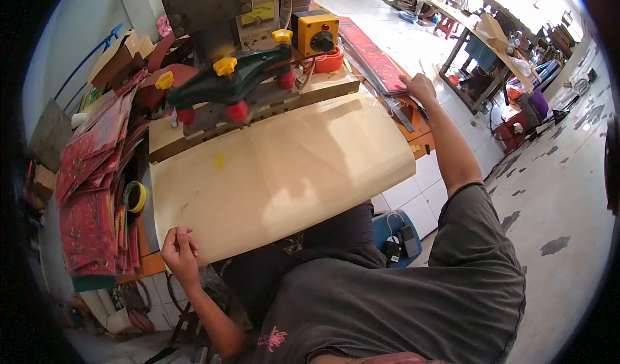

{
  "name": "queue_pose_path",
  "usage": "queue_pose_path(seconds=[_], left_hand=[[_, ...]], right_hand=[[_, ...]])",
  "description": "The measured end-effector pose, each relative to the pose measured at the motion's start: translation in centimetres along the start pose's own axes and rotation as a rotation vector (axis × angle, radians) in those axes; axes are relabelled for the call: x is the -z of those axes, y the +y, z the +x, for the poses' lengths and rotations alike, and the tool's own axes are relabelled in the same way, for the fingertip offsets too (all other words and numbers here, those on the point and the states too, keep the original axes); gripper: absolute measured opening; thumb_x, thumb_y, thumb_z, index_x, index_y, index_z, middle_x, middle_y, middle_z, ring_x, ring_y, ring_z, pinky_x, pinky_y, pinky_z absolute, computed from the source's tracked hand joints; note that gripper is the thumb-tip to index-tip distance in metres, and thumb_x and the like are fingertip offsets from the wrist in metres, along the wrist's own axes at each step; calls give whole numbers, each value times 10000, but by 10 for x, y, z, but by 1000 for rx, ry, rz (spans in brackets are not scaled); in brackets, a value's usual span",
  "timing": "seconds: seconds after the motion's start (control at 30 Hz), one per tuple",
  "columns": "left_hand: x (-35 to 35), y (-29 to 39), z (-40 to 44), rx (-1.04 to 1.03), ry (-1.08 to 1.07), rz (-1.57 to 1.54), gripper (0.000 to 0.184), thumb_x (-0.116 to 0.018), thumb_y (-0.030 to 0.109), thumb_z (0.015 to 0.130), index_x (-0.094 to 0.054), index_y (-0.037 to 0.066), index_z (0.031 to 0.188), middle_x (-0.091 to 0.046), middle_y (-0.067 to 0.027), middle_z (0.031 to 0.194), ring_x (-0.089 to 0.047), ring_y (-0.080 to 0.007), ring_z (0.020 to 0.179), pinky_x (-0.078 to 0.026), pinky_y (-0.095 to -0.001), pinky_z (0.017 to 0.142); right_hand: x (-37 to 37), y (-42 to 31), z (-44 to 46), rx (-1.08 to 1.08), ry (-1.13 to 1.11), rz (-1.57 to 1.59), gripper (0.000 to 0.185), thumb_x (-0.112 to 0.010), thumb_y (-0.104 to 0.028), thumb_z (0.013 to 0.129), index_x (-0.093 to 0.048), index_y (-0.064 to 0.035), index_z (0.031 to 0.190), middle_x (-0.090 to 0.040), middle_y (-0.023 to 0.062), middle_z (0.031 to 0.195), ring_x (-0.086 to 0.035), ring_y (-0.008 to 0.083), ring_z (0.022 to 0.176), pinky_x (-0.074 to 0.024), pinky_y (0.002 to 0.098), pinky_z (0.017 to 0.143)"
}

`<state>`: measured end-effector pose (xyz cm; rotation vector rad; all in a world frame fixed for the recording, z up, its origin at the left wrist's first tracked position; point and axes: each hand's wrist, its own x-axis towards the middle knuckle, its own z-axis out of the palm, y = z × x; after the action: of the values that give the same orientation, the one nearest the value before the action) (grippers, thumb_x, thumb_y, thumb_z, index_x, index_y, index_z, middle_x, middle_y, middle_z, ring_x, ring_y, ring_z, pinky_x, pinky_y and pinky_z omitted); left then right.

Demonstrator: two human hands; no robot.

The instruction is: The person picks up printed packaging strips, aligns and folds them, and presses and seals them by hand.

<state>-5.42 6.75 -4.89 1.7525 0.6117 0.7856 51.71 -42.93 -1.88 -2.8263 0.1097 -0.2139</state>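
A wide cream sheet [278, 177] lies under the front of a machine with a dark green arm [229, 73], yellow knobs and red feet. My left hand [181, 251] is at the sheet's lower left corner, fingers curled together at its edge; whether it pinches the sheet is hard to tell. At the upper right, my right hand [420, 88] is closed at the near end of a stack of red printed sheets [371, 51]. What its fingers hold is too small to make out.
Piles of red printed pieces [90, 215] and a yellow tape roll [135, 197] are at the left. A yellow control box [315, 33] stands beside the machine. Below the sheet's right side is a blue bin [403, 235] with dark devices. Workbenches [465, 25] stand farther back.
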Motion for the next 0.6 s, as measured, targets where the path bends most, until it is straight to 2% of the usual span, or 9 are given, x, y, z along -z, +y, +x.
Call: queue_pose_path(seconds=[0.03, 0.1, 0.27, 0.4, 0.5, 0.6], left_hand=[[1, -1, 1, 7, -11, 3, 338, -591, 281, 1061, -649, 3, 878, -522, 27, 619, -457, -34, 521, -339, -212, 471], [0, -3, 1, -3, -8, 13, 342, -588, 284, 1062, -650, 3, 877, -524, 26, 623, -459, -34, 522, -340, -212, 472], [-4, -2, -1, 37, 14, 19, 350, -586, 292, 1063, -654, 4, 878, -526, 25, 631, -462, -32, 526, -339, -210, 471], [-3, -8, -1, -11, 32, 29, 347, -589, 293, 1061, -651, 4, 879, -530, 26, 636, -466, -32, 531, -338, -208, 465], [-5, -9, -2, 8, 49, 81, 334, -587, 278, 1062, -652, 4, 882, -527, 30, 633, -466, -29, 530, -343, -207, 466], [-4, -12, -2, 1, 54, 79, 323, -587, 264, 1063, -656, 2, 887, -518, 33, 619, -465, -27, 530, -346, -209, 467]], right_hand=[[6, -11, -9, -1, 0, -1, 743, -712, -658, 822, -748, 56, 1023, -723, 290, 1066, -709, 386, 1024, -556, 482, 892], [12, -28, -26, 25, -38, -137, 880, -696, -754, 778, -727, 63, 1103, -703, 280, 1157, -666, 396, 1131, -546, 478, 936], [15, -29, -16, 75, -148, -205, 973, -741, -783, 704, -695, 71, 1169, -660, 229, 1284, -598, 393, 1242, -528, 466, 984], [11, -23, -13, 57, -101, -67, 962, -796, -713, 711, -651, 105, 1196, -671, 237, 1254, -581, 398, 1260, -525, 467, 996], [9, -22, -16, -2, -22, 30, 897, -851, -600, 725, -618, 127, 1196, -656, 286, 1244, -582, 404, 1256, -529, 469, 991], [0, -14, -13, -28, 70, 60, 810, -831, -539, 779, -612, 113, 1207, -656, 296, 1244, -610, 408, 1228, -534, 469, 985]])
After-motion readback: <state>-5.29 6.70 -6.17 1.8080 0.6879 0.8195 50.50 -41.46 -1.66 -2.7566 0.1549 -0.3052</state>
